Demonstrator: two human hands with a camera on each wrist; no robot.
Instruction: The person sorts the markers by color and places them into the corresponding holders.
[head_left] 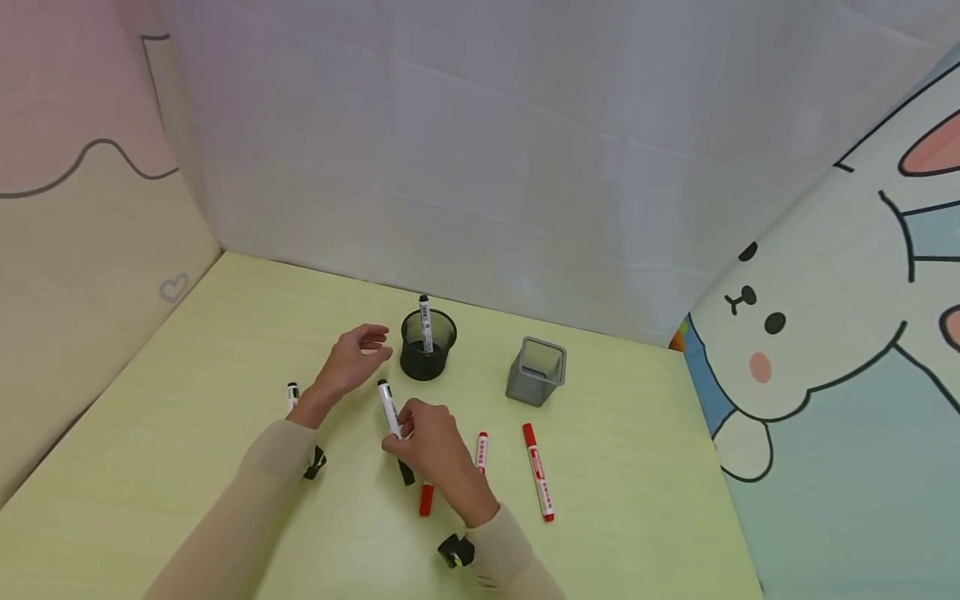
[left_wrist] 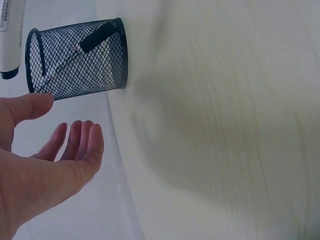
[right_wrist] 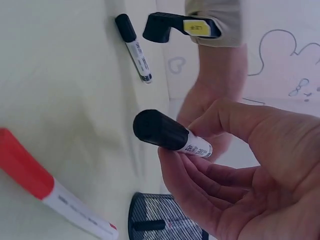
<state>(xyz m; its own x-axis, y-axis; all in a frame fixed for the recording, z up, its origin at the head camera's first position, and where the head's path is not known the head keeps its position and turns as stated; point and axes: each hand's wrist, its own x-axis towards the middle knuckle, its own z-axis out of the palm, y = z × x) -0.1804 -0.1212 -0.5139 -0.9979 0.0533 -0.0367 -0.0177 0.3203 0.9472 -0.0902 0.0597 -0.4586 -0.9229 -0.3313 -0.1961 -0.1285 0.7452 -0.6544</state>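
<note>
Two hands are working over the table (head_left: 637,467), both arms coming in from the near edge in beige sleeves (head_left: 277,454). R hand (head_left: 431,433) is pinching a blk marker (head_left: 389,408) btwn thumb & fingers, clamped on the white barrel; the marker is slanting mid-table, its cap end pointing to the near edge, its other end toward the far edge. L hand (head_left: 352,362) is hovering just left of the blk cup (head_left: 423,367), holding nothing, thumb apart from the fingers, those curving loosely side by side. Blk cup is standing upright nr the far edge; a 2nd marker (head_left: 427,329) is leaning inside, cap down. Grey cup (head_left: 527,387) is standing to its right, also nr the far edge, a bit apart. Spare marker (head_left: 292,400) is lying toward the left edge, mostly covered by the L forearm in head view, but showing whole in R wrist view. Red marker (head_left: 537,471) is lying in full view on the right-edge side of R hand; another red one (head_left: 482,450) is partly hiding behind R wrist, & a red cap (head_left: 426,502) is peeking out below R hand. White curtain (head_left: 465,167) is hanging behind the far edge.
</note>
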